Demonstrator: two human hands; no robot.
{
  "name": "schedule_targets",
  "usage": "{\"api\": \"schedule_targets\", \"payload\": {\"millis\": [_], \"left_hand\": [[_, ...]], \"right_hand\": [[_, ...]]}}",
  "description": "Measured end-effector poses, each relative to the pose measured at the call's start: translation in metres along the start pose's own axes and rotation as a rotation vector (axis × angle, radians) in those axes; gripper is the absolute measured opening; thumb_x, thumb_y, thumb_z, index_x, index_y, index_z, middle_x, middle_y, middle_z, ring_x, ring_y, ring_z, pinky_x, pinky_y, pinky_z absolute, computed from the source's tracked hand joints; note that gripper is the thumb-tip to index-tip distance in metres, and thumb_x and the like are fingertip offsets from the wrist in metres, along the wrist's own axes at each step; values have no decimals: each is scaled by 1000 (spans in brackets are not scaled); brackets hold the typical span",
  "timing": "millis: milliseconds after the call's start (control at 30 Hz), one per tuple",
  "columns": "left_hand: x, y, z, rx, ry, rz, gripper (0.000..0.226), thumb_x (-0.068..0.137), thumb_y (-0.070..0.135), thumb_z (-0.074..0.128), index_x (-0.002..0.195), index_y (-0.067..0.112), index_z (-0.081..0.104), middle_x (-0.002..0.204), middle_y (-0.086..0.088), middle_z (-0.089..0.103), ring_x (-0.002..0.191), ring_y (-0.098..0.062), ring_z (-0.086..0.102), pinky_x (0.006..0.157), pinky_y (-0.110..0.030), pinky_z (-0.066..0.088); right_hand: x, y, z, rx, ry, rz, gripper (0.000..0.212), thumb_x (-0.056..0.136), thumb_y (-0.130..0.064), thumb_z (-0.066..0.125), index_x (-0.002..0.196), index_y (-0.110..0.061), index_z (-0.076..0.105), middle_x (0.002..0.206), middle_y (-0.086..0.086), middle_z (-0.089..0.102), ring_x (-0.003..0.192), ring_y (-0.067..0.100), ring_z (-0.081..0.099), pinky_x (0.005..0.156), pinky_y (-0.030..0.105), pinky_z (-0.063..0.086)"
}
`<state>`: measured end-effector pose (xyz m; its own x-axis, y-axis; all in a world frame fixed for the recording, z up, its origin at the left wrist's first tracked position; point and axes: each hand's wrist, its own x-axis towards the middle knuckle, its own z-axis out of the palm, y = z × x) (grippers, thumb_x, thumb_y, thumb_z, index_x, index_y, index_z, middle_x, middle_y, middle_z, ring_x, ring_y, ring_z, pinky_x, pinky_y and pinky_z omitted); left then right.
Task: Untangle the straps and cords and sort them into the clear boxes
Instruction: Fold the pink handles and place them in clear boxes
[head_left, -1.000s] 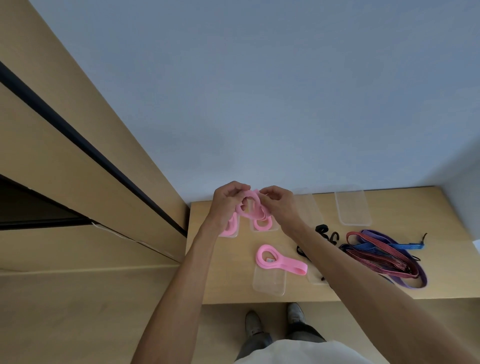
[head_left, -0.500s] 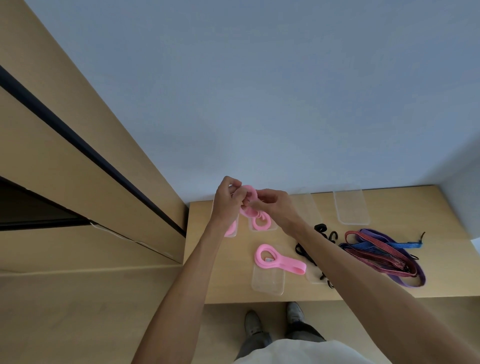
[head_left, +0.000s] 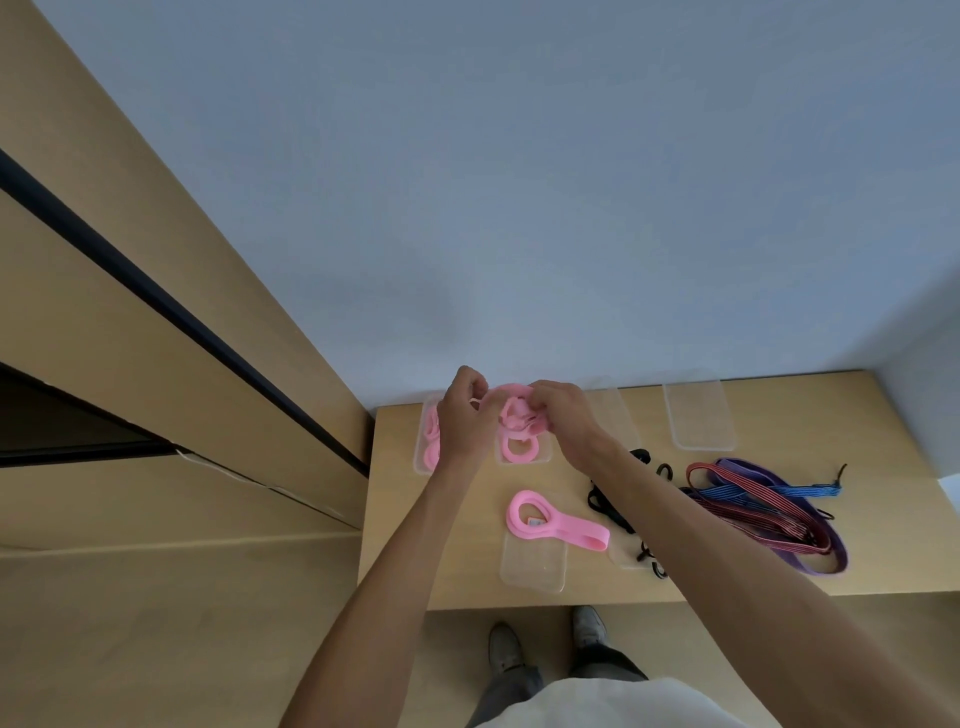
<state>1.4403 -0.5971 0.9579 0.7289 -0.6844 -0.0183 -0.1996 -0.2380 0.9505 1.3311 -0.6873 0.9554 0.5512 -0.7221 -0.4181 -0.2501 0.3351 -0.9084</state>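
Pink strap (head_left: 511, 402) is gripped by both the left hand (head_left: 465, 415) and right hand (head_left: 563, 413).

Light wooden tabletop (head_left: 467, 587) set against a pale blue wall. Five clear boxes resting on it: two at the far left (head_left: 422, 462) (head_left: 540, 457) holding pink loops, one far right (head_left: 698, 410), one near the front edge (head_left: 532, 571) under a pink strap (head_left: 556, 527), another (head_left: 621, 556) under black cords (head_left: 605, 506). At right, a loose tangle of red, blue and purple straps (head_left: 769, 512).
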Motion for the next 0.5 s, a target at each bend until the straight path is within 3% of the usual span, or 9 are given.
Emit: {"api": "schedule_targets", "payload": {"millis": [67, 133, 267, 333, 433, 500], "left_hand": [[1, -7, 2, 23, -44, 0, 26, 87, 4, 67, 74, 8, 44, 68, 0, 43, 62, -14, 40, 57, -39, 39], [4, -14, 2, 19, -87, -30, 25, 87, 8, 68, 72, 5, 49, 65, -3, 48, 62, -17, 45, 58, -40, 42], [5, -12, 4, 73, -192, -125, 37, 80, 42, 67, 57, 15, 57, 53, 9, 52, 52, -8, 45, 54, -26, 37], [4, -11, 8, 104, -242, -110, 38, 77, 41, 75, 50, 21, 55, 48, 12, 51, 46, -4, 42, 47, -17, 31], [7, -11, 15, 95, -304, -161, 36, 76, 34, 80, 50, 21, 58, 51, 8, 56, 47, -7, 48, 48, -19, 34], [11, -8, 18, 44, -235, -241, 28, 75, 23, 81, 57, 16, 60, 58, 1, 60, 55, -11, 55, 54, -26, 43]], "right_hand": [[-2, 7, -2, 48, -42, 13, 16, 74, -10, 61, 80, 3, 68, 76, 13, 60, 71, 22, 54, 68, 36, 43], [-3, 13, -8, 107, -66, 22, 17, 80, -8, 65, 91, -4, 76, 81, 10, 68, 75, 22, 61, 73, 39, 50], [-1, 17, -22, 135, -70, -12, 19, 85, 0, 62, 95, -3, 77, 78, 11, 69, 73, 26, 58, 71, 38, 53], [-1, 16, -22, 115, -68, -33, 18, 86, -1, 63, 96, -2, 77, 75, 12, 67, 70, 25, 57, 68, 37, 52], [2, 13, -23, 83, -50, -50, 16, 83, -6, 65, 94, -1, 76, 72, 12, 65, 66, 21, 57, 68, 38, 49], [7, 11, -26, 55, -21, -39, 16, 85, -10, 64, 94, 0, 73, 78, 19, 66, 71, 23, 61, 72, 42, 55]]}}
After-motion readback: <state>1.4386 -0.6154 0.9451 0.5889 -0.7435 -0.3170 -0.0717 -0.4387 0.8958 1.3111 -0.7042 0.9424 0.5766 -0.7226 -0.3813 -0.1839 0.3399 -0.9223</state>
